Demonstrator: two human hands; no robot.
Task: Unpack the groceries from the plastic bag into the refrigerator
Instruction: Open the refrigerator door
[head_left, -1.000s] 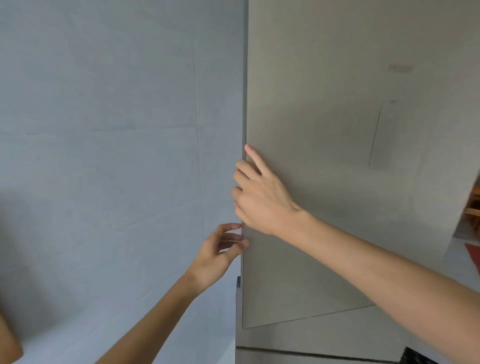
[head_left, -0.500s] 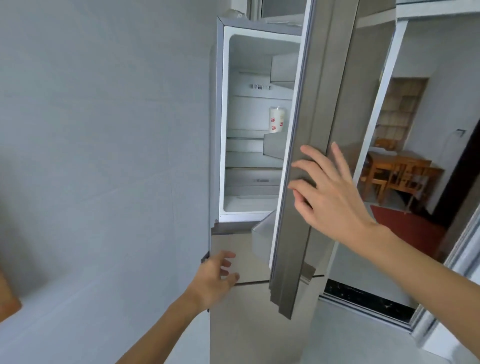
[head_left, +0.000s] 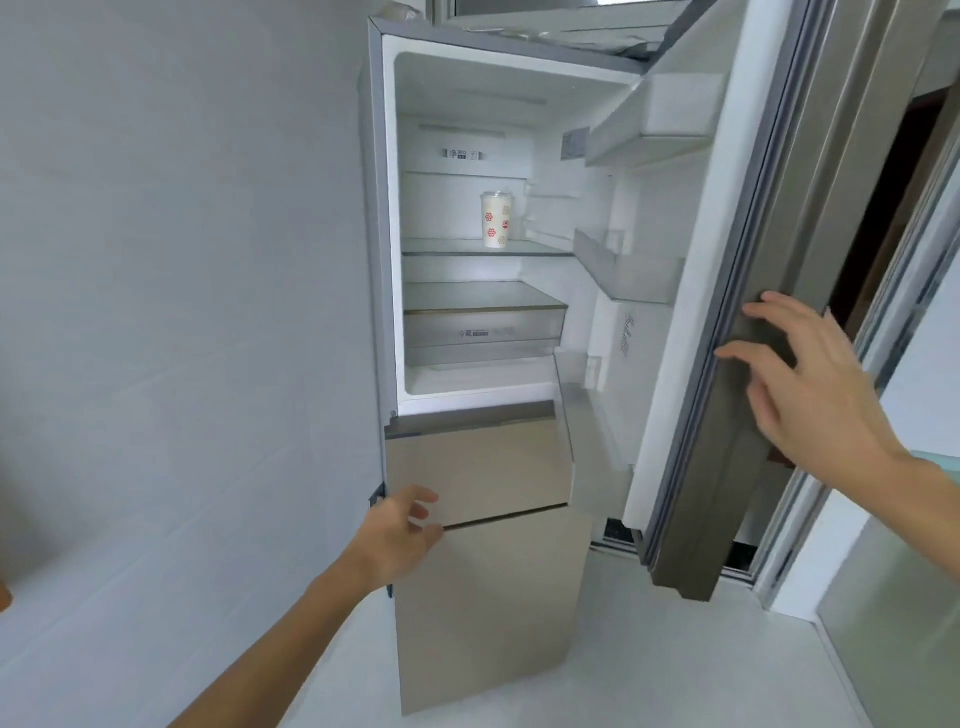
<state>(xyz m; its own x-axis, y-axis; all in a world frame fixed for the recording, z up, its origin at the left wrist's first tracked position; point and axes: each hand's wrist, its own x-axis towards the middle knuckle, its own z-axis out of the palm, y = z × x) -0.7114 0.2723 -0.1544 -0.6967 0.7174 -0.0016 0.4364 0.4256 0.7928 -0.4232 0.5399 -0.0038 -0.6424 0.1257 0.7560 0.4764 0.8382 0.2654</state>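
Note:
The refrigerator (head_left: 483, 597) stands against the wall with its upper door (head_left: 737, 322) swung wide to the right. My right hand (head_left: 810, 384) rests flat on the outer edge of that door, fingers spread. My left hand (head_left: 397, 535) hovers by the left edge of the closed middle drawer (head_left: 478, 473), fingers loosely apart, holding nothing. Inside, a white cup with red marks (head_left: 496, 219) stands on the upper glass shelf (head_left: 467, 247). A drawer bin (head_left: 483, 330) sits lower down. No plastic bag or groceries are in view.
A grey tiled wall (head_left: 182, 312) runs along the left, close to the fridge side. Door shelves (head_left: 631, 273) line the inside of the open door. A sliding door frame (head_left: 883, 415) stands at the right. Pale floor (head_left: 649, 665) lies below.
The upper door went from shut to wide open, swinging right with my right hand on it. My left hand dropped to the middle drawer's left edge.

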